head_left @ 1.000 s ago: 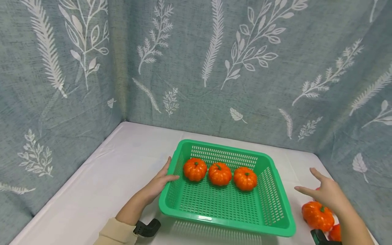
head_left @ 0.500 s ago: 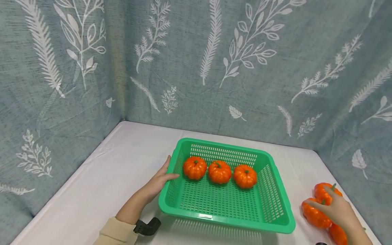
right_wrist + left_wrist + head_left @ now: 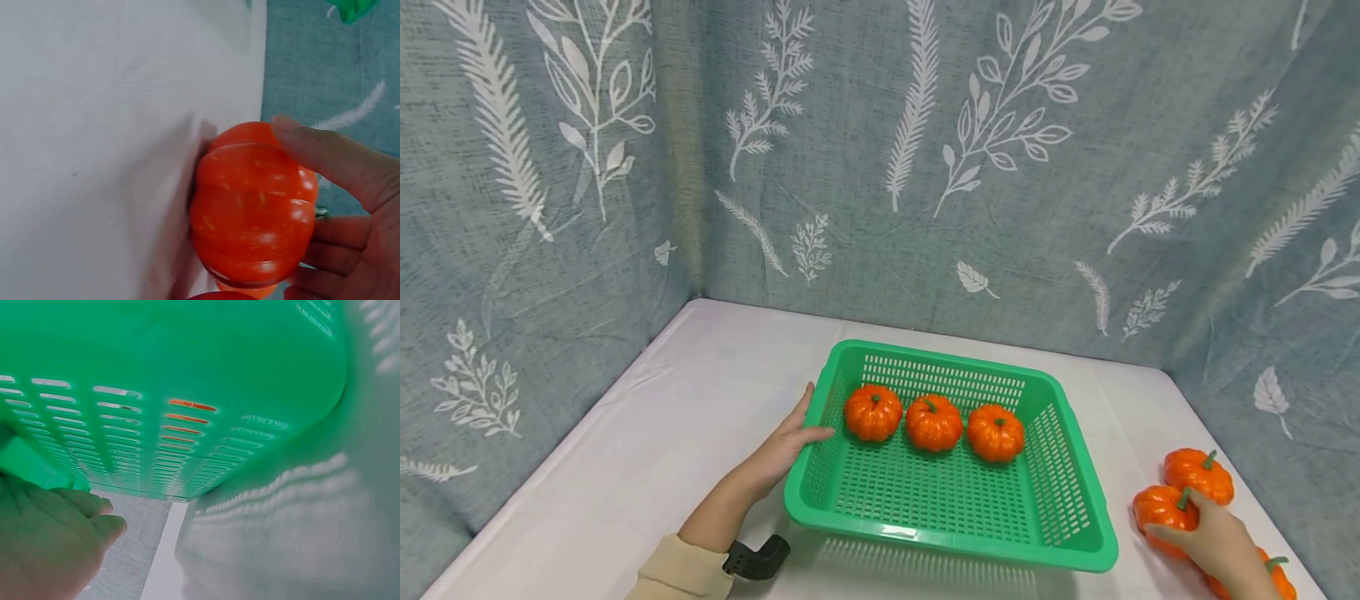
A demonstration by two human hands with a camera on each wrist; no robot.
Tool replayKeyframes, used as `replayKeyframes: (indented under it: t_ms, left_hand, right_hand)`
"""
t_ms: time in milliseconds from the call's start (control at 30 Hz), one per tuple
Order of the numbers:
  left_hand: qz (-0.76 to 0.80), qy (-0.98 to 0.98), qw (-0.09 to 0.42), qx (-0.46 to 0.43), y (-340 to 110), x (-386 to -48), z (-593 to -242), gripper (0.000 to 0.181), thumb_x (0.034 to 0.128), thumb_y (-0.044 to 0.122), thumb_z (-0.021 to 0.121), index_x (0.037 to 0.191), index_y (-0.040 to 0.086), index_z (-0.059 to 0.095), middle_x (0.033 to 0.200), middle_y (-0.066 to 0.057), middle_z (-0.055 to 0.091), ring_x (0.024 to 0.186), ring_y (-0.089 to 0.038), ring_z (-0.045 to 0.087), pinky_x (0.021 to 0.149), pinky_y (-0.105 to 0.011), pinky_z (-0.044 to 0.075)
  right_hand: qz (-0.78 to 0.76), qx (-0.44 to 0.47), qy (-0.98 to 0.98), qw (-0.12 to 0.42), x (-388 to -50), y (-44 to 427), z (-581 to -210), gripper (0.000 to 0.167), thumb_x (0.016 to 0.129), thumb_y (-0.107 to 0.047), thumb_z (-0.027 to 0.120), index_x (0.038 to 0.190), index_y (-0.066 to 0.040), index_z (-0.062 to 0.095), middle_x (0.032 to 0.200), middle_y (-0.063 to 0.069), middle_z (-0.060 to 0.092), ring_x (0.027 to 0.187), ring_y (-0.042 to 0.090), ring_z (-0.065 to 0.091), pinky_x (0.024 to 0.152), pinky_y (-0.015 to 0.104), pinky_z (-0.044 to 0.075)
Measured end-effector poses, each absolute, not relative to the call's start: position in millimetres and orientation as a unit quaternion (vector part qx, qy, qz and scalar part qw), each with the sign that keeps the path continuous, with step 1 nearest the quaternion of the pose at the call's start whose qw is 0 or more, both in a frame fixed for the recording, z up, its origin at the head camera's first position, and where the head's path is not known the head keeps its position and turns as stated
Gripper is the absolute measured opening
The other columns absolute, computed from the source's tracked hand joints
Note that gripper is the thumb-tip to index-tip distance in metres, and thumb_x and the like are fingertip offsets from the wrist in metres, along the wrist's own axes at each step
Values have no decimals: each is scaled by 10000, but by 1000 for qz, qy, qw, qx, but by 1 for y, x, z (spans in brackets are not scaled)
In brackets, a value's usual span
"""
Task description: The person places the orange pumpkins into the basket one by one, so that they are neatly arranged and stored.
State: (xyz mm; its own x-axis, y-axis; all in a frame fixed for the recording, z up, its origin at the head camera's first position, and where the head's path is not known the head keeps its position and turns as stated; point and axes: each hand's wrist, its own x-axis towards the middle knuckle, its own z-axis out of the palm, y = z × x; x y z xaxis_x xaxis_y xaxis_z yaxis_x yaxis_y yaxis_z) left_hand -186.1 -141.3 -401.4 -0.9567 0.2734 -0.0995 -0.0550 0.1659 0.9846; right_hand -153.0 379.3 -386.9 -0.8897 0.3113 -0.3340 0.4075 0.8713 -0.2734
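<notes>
A green plastic basket stands on the white table with three small orange pumpkins in a row along its back half. My left hand holds its left rim, thumb over the edge and fingers outside; in the left wrist view the hand is beside the slotted wall. At the right, my right hand grips another orange pumpkin by its side. The right wrist view shows the thumb on one side of this pumpkin and the fingers on the other, partly hidden.
One more orange pumpkin lies just behind the gripped one, and another pumpkin sits nearer, partly covered by my right arm. Grey-green curtains with white leaf prints hang behind and at both sides of the table.
My right hand has come down from above the right-hand pumpkins and taken hold of one. My left hand stays at the basket rim. The head view has shifted slightly.
</notes>
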Motion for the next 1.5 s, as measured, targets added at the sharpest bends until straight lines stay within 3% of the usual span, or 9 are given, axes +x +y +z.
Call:
replayKeyframes:
  t_ms: [600, 1000, 1333, 1500]
  left_hand:
    - [637, 757, 129, 67, -140, -185, -401, 799, 936, 182, 432, 1489, 140, -143, 1562, -51, -169, 1428, -291, -174, 1113, -583, -58]
    - [638, 755, 131, 69, -141, -184, -400, 798, 943, 184, 424, 1484, 153, -161, 1558, -49, -184, 1427, -292, -175, 1115, -584, -44]
    - [642, 752, 132, 76, -141, -185, -401, 798, 946, 176, 418, 1480, 143, -173, 1556, -48, -189, 1424, -286, -187, 1113, -580, -63]
    - [640, 753, 128, 80, -142, -185, -402, 798, 945, 176, 420, 1481, 142, -170, 1558, -41, -184, 1426, -278, -187, 1113, -577, -72]
  right_hand:
    - [-161, 189, 965, 87, -152, 376, -397, 1185, 656, -592, 741, 1327, 234, 219, 1249, 451, 333, 1046, 525, 413, 967, 642, 327]
    - [-160, 116, 980, 30, -154, 368, -370, 1097, 723, -526, 722, 1322, 251, 231, 1263, 478, 324, 1059, 567, 413, 932, 629, 356]
    - [-145, 72, 987, -20, -163, 364, -355, 966, 762, -451, 708, 1290, 247, 300, 1225, 467, 390, 971, 545, 486, 840, 609, 415]
    - [-149, 59, 987, -17, -171, 351, -341, 990, 777, -461, 695, 1328, 235, 258, 1270, 458, 358, 1008, 536, 479, 840, 606, 420]
